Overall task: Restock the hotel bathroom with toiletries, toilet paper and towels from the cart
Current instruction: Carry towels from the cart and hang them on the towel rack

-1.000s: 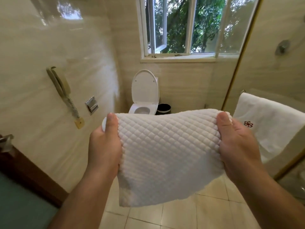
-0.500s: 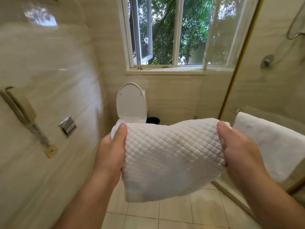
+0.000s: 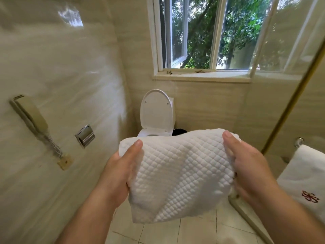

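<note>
A white quilted towel [image 3: 179, 175] hangs folded in front of me, held up by both hands at chest height. My left hand [image 3: 121, 171] grips its left edge, thumb on the near face, fingers hidden behind. Its right edge is gripped the same way by my right hand [image 3: 246, 166]. The towel's lower part droops above the tiled floor [image 3: 193, 231]. A second white towel with a red emblem [image 3: 306, 184] hangs over a bar on the glass shower door at the right.
A toilet [image 3: 156, 113] with its lid up stands ahead under the window [image 3: 202, 34], a black bin [image 3: 179, 132] beside it. On the left wall are a phone handset [image 3: 29, 117] and a recessed chrome paper holder [image 3: 85, 135]. A gold-framed shower screen [image 3: 290, 104] borders the right.
The view has moved closer to the toilet and tilted. Both hands still hold the towel, which sags more in the middle now.
</note>
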